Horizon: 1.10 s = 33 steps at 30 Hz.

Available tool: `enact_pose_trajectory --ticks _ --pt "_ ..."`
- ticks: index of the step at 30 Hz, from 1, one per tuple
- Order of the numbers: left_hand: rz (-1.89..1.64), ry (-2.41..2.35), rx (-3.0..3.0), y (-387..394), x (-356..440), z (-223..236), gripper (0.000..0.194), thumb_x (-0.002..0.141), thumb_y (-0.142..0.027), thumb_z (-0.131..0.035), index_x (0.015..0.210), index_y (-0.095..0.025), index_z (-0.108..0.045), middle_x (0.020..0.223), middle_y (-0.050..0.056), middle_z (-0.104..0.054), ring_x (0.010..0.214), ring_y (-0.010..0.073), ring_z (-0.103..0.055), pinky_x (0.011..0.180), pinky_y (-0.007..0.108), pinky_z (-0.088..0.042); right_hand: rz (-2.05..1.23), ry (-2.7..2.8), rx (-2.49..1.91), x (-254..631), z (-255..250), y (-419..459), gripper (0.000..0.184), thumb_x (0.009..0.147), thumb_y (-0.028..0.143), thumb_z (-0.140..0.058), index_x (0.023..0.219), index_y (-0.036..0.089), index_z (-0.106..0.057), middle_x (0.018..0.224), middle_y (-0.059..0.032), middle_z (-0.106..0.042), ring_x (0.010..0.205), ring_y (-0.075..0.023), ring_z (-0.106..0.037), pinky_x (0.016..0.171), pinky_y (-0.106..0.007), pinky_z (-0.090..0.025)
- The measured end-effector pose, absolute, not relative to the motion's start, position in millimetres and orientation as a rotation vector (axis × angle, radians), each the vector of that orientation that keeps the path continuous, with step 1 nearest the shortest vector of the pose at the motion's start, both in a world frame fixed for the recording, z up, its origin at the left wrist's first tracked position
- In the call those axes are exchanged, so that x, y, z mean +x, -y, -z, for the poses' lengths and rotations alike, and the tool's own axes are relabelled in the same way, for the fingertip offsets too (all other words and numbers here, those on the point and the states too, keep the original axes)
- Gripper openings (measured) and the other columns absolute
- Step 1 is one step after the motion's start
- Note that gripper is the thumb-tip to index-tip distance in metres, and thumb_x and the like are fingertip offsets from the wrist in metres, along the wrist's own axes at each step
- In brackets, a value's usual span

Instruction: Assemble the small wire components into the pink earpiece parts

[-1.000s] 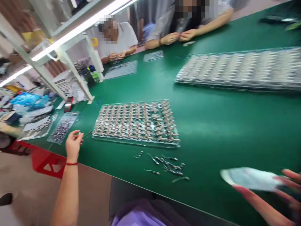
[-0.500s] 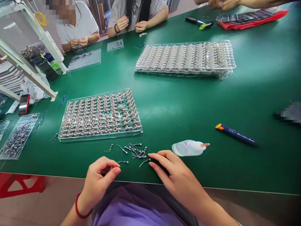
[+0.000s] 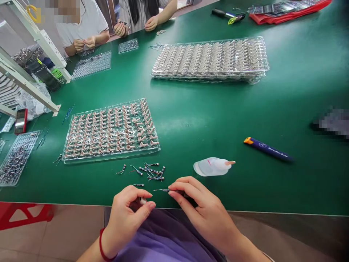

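To my left, a filled tray (image 3: pixel 114 156) lies on the green worktop (image 3: pixel 218 120); my left fingers (image 3: pixel 136 192) curl around a small pale piece (image 3: pixel 142 200), my right fingers (image 3: pixel 182 186) pinch 1 wired part (image 3: pixel 164 190), and a white bottle (image 3: pixel 209 167) lies further right.

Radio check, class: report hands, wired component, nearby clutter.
Right hand pinching one wired component. Left hand curled around small pale piece. Nearby clutter: loose wired components, plastic bottle.

Left hand (image 3: pixel 128 209) curled, thumb tip just below forefinger; right hand (image 3: pixel 203 211) opposite, fingers (image 3: pixel 183 186) pinched.
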<state>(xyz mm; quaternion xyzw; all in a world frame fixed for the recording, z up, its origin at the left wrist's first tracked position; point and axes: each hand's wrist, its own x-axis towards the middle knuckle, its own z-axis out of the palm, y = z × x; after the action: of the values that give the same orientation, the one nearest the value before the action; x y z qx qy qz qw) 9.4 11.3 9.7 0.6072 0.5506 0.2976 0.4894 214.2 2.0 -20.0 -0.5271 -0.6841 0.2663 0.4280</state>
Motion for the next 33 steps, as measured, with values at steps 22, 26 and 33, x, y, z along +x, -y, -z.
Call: enact_pose_trajectory --ticks 22,26,33 --pt "-0.929 -1.135 1.413 -2 22 -13 0.007 0.079 -0.029 -0.075 0.082 -0.024 -0.079 0.07 0.004 -0.067 0.06 0.0122 -0.059 0.053 0.021 -0.046 -1.072 1.267 -1.187 201 3 25 0.011 0.086 0.032 -0.067 0.086 0.021 -0.069 0.076 -0.0045 -0.074 0.067 -0.016 -0.072 0.061 -0.02 -0.061" --pt "-0.944 -1.126 1.406 -2 22 -15 0.007 0.077 -0.027 -0.077 0.084 -0.025 -0.079 0.07 0.004 -0.068 0.062 0.0122 -0.06 0.053 0.019 -0.046 -1.022 1.306 -1.159 203 3 27 0.005 0.085 0.023 -0.067 0.09 0.022 -0.067 0.079 -0.0023 -0.074 0.068 -0.0146 -0.072 0.063 -0.019 -0.061" --pt "-0.969 -1.1 1.387 -3 23 -17 0.009 0.076 -0.024 -0.078 0.084 -0.028 -0.08 0.07 0.002 -0.068 0.061 0.011 -0.06 0.053 0.018 -0.046 -0.898 1.385 -1.113 205 1 27 0.019 0.083 0.012 -0.067 0.097 0.025 -0.064 0.081 0.0014 -0.074 0.069 -0.0116 -0.072 0.067 -0.015 -0.06"
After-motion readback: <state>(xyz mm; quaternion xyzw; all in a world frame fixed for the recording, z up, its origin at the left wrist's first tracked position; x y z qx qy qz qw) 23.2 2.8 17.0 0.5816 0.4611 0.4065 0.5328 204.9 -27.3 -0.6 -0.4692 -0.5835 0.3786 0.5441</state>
